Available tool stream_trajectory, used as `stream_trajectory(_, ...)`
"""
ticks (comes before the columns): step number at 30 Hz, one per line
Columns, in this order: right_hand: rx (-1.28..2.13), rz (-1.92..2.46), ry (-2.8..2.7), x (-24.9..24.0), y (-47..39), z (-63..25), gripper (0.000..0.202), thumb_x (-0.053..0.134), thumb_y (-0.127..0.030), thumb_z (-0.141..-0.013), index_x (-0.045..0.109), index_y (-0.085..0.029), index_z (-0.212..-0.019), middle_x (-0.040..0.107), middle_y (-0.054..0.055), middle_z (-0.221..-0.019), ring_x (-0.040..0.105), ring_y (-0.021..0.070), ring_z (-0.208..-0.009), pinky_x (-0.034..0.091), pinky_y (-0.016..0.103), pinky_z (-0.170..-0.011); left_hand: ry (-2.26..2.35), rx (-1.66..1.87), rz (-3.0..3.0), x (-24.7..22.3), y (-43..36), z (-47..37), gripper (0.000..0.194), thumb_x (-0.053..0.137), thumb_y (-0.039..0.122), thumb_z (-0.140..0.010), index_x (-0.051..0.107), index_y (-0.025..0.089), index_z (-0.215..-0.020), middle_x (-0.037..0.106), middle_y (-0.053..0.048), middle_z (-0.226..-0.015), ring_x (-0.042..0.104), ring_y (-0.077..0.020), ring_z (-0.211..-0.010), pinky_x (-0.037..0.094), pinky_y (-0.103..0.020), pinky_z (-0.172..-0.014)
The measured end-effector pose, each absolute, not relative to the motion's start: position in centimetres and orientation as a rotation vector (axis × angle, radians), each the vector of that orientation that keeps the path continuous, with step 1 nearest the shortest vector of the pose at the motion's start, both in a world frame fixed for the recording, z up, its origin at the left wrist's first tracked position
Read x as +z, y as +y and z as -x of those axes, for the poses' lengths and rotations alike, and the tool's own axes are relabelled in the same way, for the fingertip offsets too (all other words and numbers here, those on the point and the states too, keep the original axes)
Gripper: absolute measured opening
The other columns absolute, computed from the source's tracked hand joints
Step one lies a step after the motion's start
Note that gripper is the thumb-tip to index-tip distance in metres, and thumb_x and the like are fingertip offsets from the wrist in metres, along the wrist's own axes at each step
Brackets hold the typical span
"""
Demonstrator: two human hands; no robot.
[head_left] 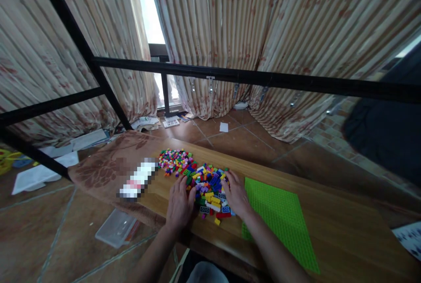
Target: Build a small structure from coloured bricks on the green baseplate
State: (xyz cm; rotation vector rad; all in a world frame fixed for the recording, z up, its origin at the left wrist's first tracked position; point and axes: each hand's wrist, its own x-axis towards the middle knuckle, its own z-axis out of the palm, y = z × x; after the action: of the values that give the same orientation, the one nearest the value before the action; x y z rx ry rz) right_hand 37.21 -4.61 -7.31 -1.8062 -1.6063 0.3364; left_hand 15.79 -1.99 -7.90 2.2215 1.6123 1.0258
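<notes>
A heap of mixed toy building bricks lies on the wooden tabletop, in yellow, blue, red, white, green and other colours. My left hand rests at the heap's left edge, fingers apart and touching the bricks. On the opposite side, my right hand reaches over the heap's right edge with its fingers stretched out. Neither hand visibly holds a brick, though some fingertips are hidden among the pieces. A bright green studded baseplate lies flat to the right, partly beneath my right forearm.
Beyond my left hand is a pile of much smaller coloured pieces. A blurred-out bright object lies left, near a brown patterned cloth. A clear plastic box sits on the floor. A black metal rail crosses before the curtains.
</notes>
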Motion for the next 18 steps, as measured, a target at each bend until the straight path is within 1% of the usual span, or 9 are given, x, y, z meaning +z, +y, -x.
stream_trajectory(3, 0.444, 1.702, -1.558, -7.2, -5.5, -37.2, 0.045, 0.033, -0.041, -0.094, 0.051, -0.018, -0.129, 0.049, 0.012, -0.134, 0.043, 0.0209, -0.127, 0.032, 0.041, -0.108, 1.592, 0.999, -2.234, -7.4, -2.5, -16.1, 0.049, 0.049, 0.041, -0.090, 0.043, 0.016, -0.132, 0.047, -0.016, -0.135, 0.043, -0.0300, -0.127, 0.038, -0.051, -0.104)
stream_trajectory(6, 0.469, 1.659, -1.473, -6.8, -5.2, -38.0, 0.043, 0.033, -0.042, -0.094, 0.054, -0.019, -0.124, 0.053, 0.011, -0.130, 0.046, 0.0193, -0.123, 0.034, 0.038, -0.107, 1.570, 0.956, -2.236, -7.0, -2.8, -16.0, 0.050, 0.048, 0.041, -0.090, 0.042, 0.017, -0.133, 0.044, -0.015, -0.139, 0.040, -0.0290, -0.129, 0.037, -0.049, -0.105)
stream_trajectory(11, 0.412, 1.740, -1.468, -6.0, -2.2, -39.3, 0.044, 0.034, -0.038, -0.093, 0.056, -0.013, -0.122, 0.057, 0.014, -0.125, 0.049, 0.0216, -0.120, 0.035, 0.038, -0.105, 1.514, 0.926, -2.293, -6.5, -3.3, -15.6, 0.056, 0.054, 0.044, -0.087, 0.040, 0.019, -0.135, 0.037, -0.015, -0.144, 0.035, -0.0303, -0.132, 0.035, -0.050, -0.106)
stream_trajectory(13, 0.443, 1.758, -1.534, -5.9, -1.2, -39.2, 0.044, 0.035, -0.036, -0.093, 0.056, -0.012, -0.122, 0.058, 0.015, -0.124, 0.050, 0.0222, -0.119, 0.035, 0.038, -0.104, 1.476, 0.922, -2.341, -6.2, -3.5, -15.5, 0.059, 0.056, 0.045, -0.085, 0.039, 0.019, -0.136, 0.036, -0.015, -0.145, 0.034, -0.0313, -0.132, 0.033, -0.052, -0.106)
stream_trajectory(18, 0.556, 1.665, -1.616, -6.1, -0.7, -38.6, 0.040, 0.034, -0.036, -0.094, 0.056, -0.020, -0.123, 0.062, 0.009, -0.123, 0.056, 0.0205, -0.115, 0.041, 0.037, -0.099, 1.404, 0.892, -2.382, -5.8, -3.7, -15.5, 0.059, 0.057, 0.045, -0.084, 0.041, 0.021, -0.135, 0.036, -0.014, -0.145, 0.035, -0.0312, -0.131, 0.033, -0.051, -0.106)
